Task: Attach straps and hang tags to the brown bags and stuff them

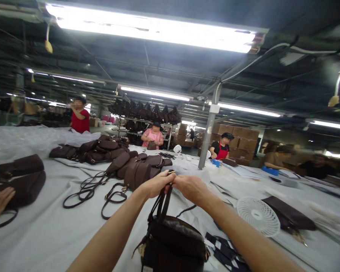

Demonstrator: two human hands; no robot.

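Observation:
Right in front of me stands a dark brown handbag (172,245), its top unzipped with clear plastic stuffing showing inside. A strap (166,204) rises from it to my hands. My left hand (158,183) is closed on this strap, fingers pinched near its top. Against it, my right hand (189,186) is also closed at the strap's upper end. A small metallic bit, perhaps a buckle, shows between the fingertips; its exact form is hidden. Just beyond my left forearm lies another brown bag (136,174) with a looped strap.
Brown bags (98,149) are heaped at the back left. A co-worker's hand (0,204) rests on a bag at the far left. To the right are a white fan (257,216), a brown bag (290,213) and dark tags (225,251). A grey post (208,139) rises beyond.

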